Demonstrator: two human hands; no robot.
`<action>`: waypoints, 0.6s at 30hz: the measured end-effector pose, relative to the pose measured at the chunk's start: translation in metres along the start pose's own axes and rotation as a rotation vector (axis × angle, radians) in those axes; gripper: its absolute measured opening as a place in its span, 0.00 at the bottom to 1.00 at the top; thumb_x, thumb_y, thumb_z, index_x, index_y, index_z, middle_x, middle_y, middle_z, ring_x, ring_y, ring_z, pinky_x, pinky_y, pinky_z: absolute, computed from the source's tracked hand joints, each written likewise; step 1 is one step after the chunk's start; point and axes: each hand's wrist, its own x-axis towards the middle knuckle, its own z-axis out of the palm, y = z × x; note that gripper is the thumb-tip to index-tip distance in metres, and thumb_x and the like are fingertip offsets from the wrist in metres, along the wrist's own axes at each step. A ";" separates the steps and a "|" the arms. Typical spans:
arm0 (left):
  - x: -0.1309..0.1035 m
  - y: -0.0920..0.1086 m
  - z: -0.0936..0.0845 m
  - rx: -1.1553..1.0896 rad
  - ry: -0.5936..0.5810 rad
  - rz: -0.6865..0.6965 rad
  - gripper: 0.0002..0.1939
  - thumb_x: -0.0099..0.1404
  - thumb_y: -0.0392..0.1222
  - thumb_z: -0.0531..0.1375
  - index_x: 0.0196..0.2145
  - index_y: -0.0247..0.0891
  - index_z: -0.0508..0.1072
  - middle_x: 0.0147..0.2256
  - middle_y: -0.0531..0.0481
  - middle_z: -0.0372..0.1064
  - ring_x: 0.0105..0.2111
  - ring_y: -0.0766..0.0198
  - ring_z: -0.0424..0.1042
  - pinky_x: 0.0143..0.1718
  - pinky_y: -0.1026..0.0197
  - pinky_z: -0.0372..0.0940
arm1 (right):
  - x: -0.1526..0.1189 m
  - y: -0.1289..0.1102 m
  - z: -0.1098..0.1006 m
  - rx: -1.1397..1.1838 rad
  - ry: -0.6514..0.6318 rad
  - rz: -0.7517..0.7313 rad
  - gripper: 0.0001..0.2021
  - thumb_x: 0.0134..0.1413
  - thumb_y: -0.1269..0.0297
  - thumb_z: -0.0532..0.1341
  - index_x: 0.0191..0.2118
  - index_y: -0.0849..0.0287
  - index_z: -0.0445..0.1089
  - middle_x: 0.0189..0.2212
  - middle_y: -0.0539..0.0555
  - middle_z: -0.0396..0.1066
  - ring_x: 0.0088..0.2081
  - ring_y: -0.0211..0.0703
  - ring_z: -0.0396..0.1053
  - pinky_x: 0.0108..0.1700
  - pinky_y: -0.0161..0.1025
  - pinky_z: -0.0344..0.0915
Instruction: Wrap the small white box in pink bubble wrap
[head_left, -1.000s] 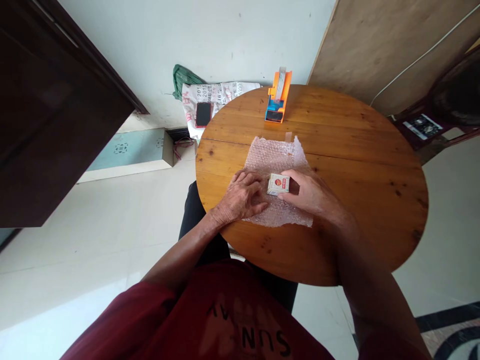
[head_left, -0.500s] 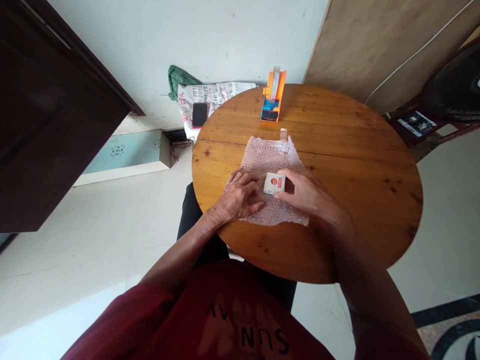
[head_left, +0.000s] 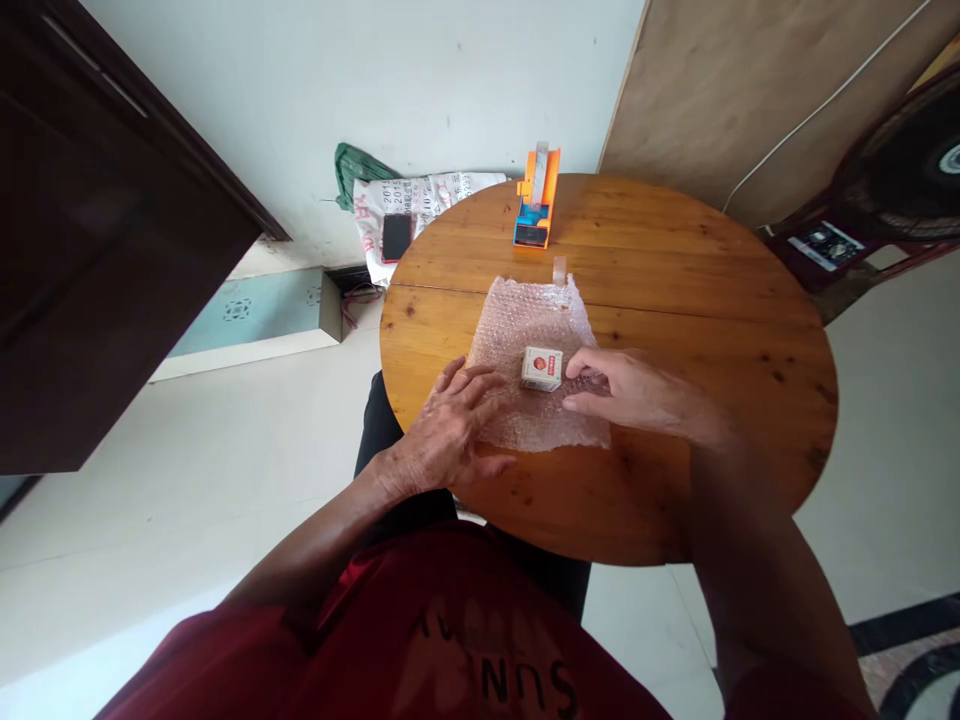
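A small white box [head_left: 541, 369] with a red round print rests on a sheet of bubble wrap [head_left: 517, 320] on the round wooden table [head_left: 697, 320]. My left hand [head_left: 454, 420] is over the left edge of the wrap with its fingers spread, holding nothing. Just to the right of the box is my right hand [head_left: 622, 390], thumb and fingers apart and no longer touching it. A strip of clear tape [head_left: 559, 270] sticks out from the wrap's far edge.
An orange and blue tape dispenser [head_left: 537, 200] stands at the table's far side. Beyond the left edge, a phone [head_left: 396, 238] lies on a printed white sack [head_left: 450, 188]. A fan [head_left: 907, 160] stands at the right, a dark door [head_left: 112, 240] at the left.
My right hand has let go of the box and drawn back to the right. My left hand has shifted left and nearer to me, its fingers spreading.
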 end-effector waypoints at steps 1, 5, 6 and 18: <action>-0.002 0.002 0.002 0.009 -0.018 0.001 0.25 0.60 0.56 0.65 0.48 0.37 0.73 0.58 0.38 0.68 0.64 0.44 0.60 0.69 0.36 0.45 | -0.001 -0.001 -0.001 -0.017 -0.008 0.001 0.11 0.55 0.54 0.63 0.41 0.54 0.72 0.30 0.51 0.74 0.31 0.45 0.70 0.34 0.41 0.62; -0.004 0.006 0.012 0.017 -0.049 0.000 0.18 0.61 0.51 0.65 0.44 0.38 0.74 0.57 0.41 0.69 0.64 0.45 0.61 0.69 0.36 0.44 | -0.010 0.004 -0.004 0.071 -0.060 -0.042 0.14 0.55 0.49 0.63 0.41 0.53 0.73 0.33 0.51 0.75 0.34 0.45 0.71 0.36 0.41 0.63; -0.003 0.006 0.014 0.020 -0.048 0.001 0.15 0.62 0.49 0.64 0.43 0.39 0.74 0.57 0.41 0.70 0.63 0.45 0.61 0.69 0.36 0.44 | -0.011 0.004 -0.004 0.090 -0.080 -0.060 0.16 0.54 0.48 0.63 0.43 0.52 0.73 0.36 0.52 0.76 0.37 0.46 0.72 0.39 0.42 0.64; 0.013 0.002 0.009 0.000 0.155 -0.045 0.02 0.67 0.37 0.59 0.35 0.39 0.72 0.48 0.46 0.76 0.52 0.56 0.73 0.64 0.44 0.56 | -0.019 -0.011 0.036 -0.150 0.105 -0.137 0.10 0.53 0.62 0.64 0.42 0.56 0.73 0.48 0.58 0.74 0.47 0.54 0.72 0.47 0.47 0.67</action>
